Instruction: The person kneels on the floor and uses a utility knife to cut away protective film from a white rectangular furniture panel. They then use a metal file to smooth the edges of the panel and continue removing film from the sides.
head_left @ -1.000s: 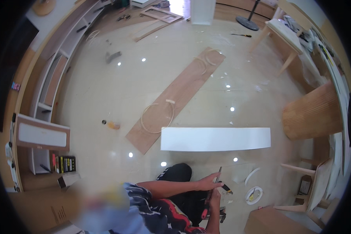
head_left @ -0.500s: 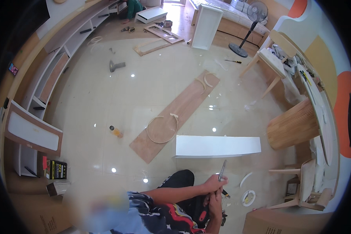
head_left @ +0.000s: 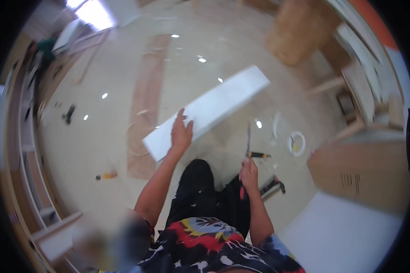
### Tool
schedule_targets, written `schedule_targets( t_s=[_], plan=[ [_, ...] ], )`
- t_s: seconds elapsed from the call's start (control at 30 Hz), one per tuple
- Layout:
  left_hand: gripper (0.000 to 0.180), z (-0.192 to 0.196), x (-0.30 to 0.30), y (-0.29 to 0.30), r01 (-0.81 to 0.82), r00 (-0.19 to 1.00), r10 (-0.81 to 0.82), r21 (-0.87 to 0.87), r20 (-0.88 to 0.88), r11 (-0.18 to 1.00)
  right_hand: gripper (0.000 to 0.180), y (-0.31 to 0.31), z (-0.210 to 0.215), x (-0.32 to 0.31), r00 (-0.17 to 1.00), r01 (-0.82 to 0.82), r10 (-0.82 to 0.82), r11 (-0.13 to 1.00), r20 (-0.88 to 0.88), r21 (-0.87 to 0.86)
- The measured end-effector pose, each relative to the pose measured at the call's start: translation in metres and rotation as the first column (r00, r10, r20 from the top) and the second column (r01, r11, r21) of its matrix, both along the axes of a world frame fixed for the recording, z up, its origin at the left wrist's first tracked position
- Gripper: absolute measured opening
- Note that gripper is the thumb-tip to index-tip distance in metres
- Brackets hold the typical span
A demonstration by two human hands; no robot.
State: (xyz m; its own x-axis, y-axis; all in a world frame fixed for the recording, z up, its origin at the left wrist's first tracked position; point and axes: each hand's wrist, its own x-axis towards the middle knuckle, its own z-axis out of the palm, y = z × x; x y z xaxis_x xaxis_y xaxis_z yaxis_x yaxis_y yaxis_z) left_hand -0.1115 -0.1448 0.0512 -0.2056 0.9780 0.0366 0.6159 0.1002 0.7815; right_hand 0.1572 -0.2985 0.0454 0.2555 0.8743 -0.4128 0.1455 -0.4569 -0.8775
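Observation:
A long white board (head_left: 214,105) lies slantwise in front of my knees. My left hand (head_left: 181,136) is over its near left part, fingers apart; it seems to rest on the top, though blur hides the exact contact. My right hand (head_left: 248,174) is closed round a long thin metal tool (head_left: 248,139) with a red end below the fist. Its blade points away from me, and blur hides its exact kind. Just beyond that fist, a black-and-yellow hand tool (head_left: 259,155) is on the floor. A black tool, hammer-like in shape (head_left: 274,184), lies right of my right wrist.
A brown plywood strip (head_left: 146,98) lies left of the board. Edging rolls (head_left: 297,144) sit at right, before a cardboard box (head_left: 360,175). A small orange bottle (head_left: 109,175) lies left. Cabinets (head_left: 27,136) line the left side; a green-sleeved person (head_left: 45,48) is far left.
My view has turned and my hands have parted. The left has moved out to the white board, which now lies slanted; the right keeps the metal tool.

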Motion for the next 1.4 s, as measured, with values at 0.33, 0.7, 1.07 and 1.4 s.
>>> schedule_targets(
  t_s=[0.33,0.7,1.07,1.4],
  plan=[
    [0.063,-0.044,0.169,0.181,0.086,0.890,-0.077,-0.002,-0.450,0.996,0.029,0.172,-0.041,0.093,0.925,-0.066,0.007,0.988,0.379,0.142],
    [0.073,-0.024,0.207,0.195,0.004,0.832,-0.079,-0.135,-0.550,0.991,0.031,0.274,-0.103,0.138,0.762,-0.232,0.173,0.973,0.624,0.013],
    [0.074,-0.024,0.212,0.193,-0.018,0.803,-0.086,-0.167,-0.590,0.986,0.028,0.265,-0.091,0.142,0.816,-0.278,0.258,0.960,0.518,-0.041],
    [0.074,-0.017,0.213,0.194,-0.049,0.827,-0.114,-0.272,-0.550,0.961,0.025,0.235,-0.102,0.160,0.789,-0.349,0.248,0.934,0.562,0.080]
  ],
)
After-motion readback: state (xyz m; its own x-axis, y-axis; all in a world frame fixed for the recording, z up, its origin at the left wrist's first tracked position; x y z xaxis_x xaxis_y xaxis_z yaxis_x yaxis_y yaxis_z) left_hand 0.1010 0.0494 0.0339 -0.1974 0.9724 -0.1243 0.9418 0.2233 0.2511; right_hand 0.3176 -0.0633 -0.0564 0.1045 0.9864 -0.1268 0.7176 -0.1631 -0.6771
